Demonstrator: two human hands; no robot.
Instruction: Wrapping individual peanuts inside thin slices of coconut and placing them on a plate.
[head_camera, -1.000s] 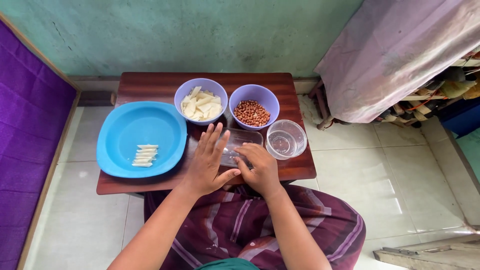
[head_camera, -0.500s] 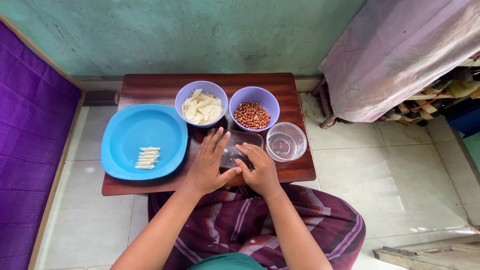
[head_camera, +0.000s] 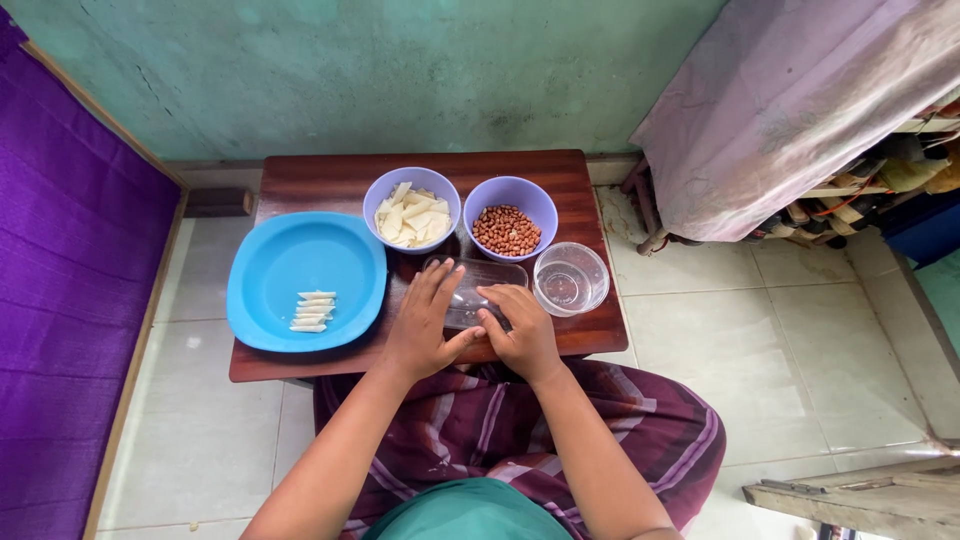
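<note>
Leftmost, a blue plate (head_camera: 270, 275) holds small white rolls (head_camera: 312, 311), then the left hand (head_camera: 425, 325), fingers spread, and the right hand (head_camera: 522, 330), fingers together, press on a clear rectangular tray (head_camera: 490, 275) at centre frame.

A clear, flat rectangular plastic tray (head_camera: 480, 285) lies on the dark wooden table's near edge. Two hands partly cover it.

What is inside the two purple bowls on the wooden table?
The left purple bowl holds pale flat pieces; the right purple bowl holds reddish-brown peanuts. Whatever lies beneath those heaps is covered.
</note>
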